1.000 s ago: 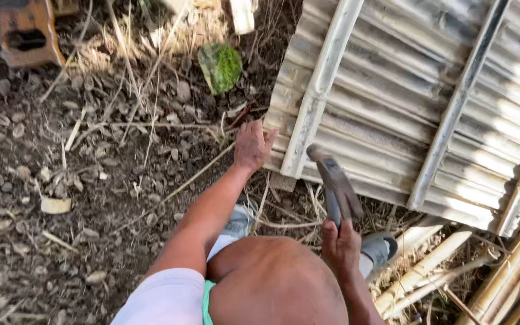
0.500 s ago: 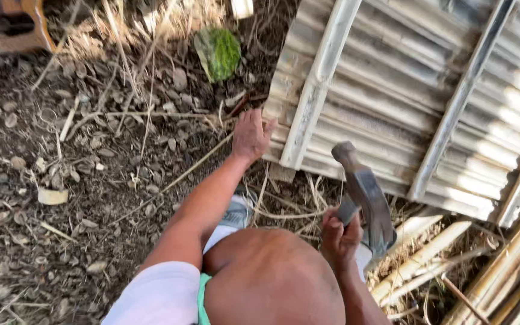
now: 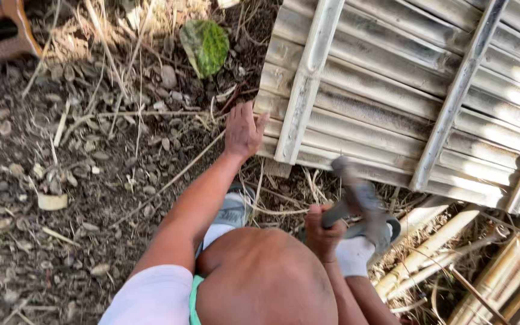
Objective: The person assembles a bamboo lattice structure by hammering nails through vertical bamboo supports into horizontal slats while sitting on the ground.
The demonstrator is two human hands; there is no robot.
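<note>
The left hand (image 3: 243, 129) is resting flat, its grip wide with fingers spread, against the near corner of the weathered grey panel of split bamboo slats (image 3: 392, 90), which is lying on the dirt ground (image 3: 61, 180) with pale wooden battens (image 3: 308, 78) crossing it. The right hand (image 3: 323, 232) is keeping a tight grip on the handle of a blurred grey metal hammer (image 3: 359, 192), whose head is hanging just beside the panel's lower edge, while a green leaf (image 3: 206, 45) is lying on the ground beyond the left hand, near loose bamboo poles (image 3: 434, 247)
</note>
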